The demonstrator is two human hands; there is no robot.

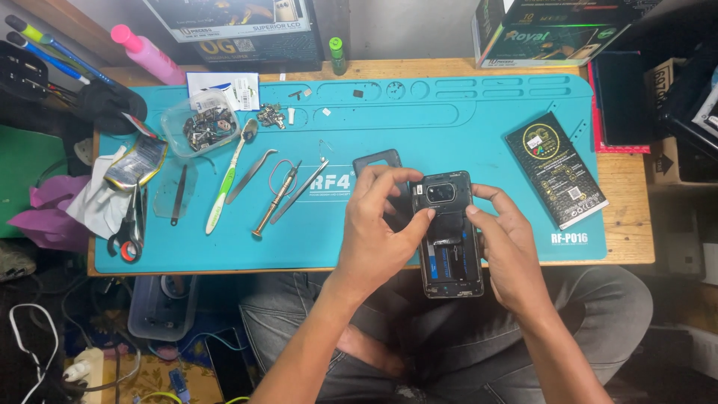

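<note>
Turquoise silicone covers most of the wooden worktop (628, 224) as a repair mat (464, 127), and at its near edge both hands hold an opened smartphone (449, 239), back cover off, camera module up and away from the person, battery showing below it. The left hand (378, 232) grips the phone's left side, thumb pressing just under the camera block and fingers curled over its top corner. The right hand (505, 243) closes on the right edge, thumb laid on the inner frame. Just behind the left hand's fingers lies a dark plastic frame piece (374, 161), flat on the mat. To the left rest a screwdriver (275, 202), tweezers (250, 174), a green-handled toothbrush (224, 187) and scissors (129, 228); a clear tub of small parts (200, 127) sits further back. A black flat box (556, 170) lies on the mat, well apart to the right
</note>
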